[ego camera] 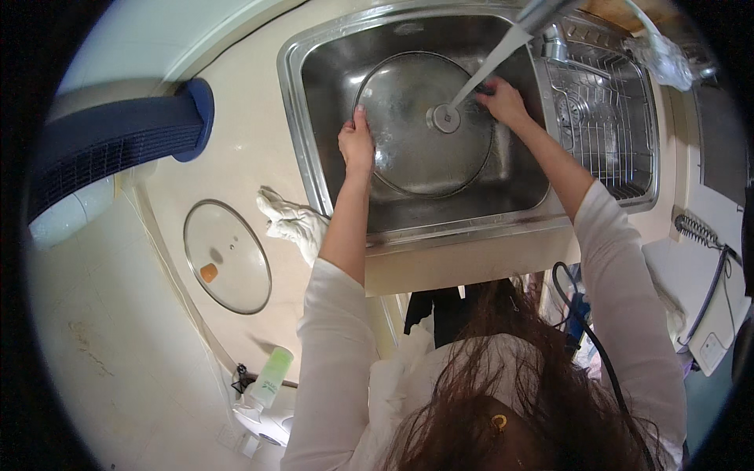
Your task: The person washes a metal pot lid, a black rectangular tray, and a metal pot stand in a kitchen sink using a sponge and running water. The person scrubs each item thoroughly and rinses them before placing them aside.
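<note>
A large round glass lid (pixel 406 159) with a thin dark rim is held inside the stainless steel sink (pixel 341 203). My left hand (pixel 356 141) grips its left edge, thumb on top. At the upper right of the rim, my right hand (pixel 503 103) has a small dark object (pixel 485 89) in its fingers; what it is cannot be made out. Water (pixel 486 68) pours from the faucet (pixel 539 15) towards a round metal disc (pixel 446 119) near the lid's middle. Whether that disc is a knob or a drain cover under the glass is unclear.
A second glass lid (pixel 235 253) with an orange knob lies on the counter at left, near a crumpled white cloth (pixel 288 221). A dark blue slatted appliance (pixel 129 126) stands farther left. A wire rack (pixel 607 118) sits in the right basin. A green bottle (pixel 274 374) is lower left.
</note>
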Demonstrator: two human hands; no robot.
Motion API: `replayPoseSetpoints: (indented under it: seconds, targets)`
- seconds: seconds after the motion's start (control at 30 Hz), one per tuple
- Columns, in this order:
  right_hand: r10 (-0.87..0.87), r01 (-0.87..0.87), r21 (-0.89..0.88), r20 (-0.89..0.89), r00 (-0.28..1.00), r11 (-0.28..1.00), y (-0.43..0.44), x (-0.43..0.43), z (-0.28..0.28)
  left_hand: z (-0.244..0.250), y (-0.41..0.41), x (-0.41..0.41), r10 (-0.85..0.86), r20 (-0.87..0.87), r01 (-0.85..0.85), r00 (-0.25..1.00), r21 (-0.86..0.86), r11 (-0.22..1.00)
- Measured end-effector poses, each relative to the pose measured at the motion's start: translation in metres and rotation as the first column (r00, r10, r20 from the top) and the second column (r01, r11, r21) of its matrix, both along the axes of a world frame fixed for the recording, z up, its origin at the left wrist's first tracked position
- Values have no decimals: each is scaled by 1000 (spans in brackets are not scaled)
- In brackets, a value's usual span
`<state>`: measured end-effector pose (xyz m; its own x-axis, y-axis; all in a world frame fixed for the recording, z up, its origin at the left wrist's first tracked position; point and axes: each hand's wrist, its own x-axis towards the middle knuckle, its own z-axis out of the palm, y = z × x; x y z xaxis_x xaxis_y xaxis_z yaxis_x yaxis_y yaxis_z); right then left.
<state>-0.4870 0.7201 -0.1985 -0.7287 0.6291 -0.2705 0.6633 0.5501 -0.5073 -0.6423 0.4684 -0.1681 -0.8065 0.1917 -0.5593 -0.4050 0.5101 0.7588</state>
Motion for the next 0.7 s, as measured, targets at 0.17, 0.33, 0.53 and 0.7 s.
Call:
replayPoseSetpoints:
  seconds: [0.17, 0.33, 0.53, 0.7]
  targets:
    - [107, -116, 0, -382, 918, 993, -41, -82, 54, 34, 2, 0, -136, -252, 189, 958, 197, 962]
    - [570, -422, 397, -420, 706, 815, -128, -51, 105, 72, 14, 15, 50, -88, -7, 995, 435, 900]
    - [452, -261, 416, -475, 755, 871, -97, -71, 117, 99, 17, 22, -144, -264, 242, 954, 388, 889]
    - [405, -186, 436, -488, 774, 881, -102, -74, 128, 97, 20, 19, -173, -329, 283, 928, 325, 902]
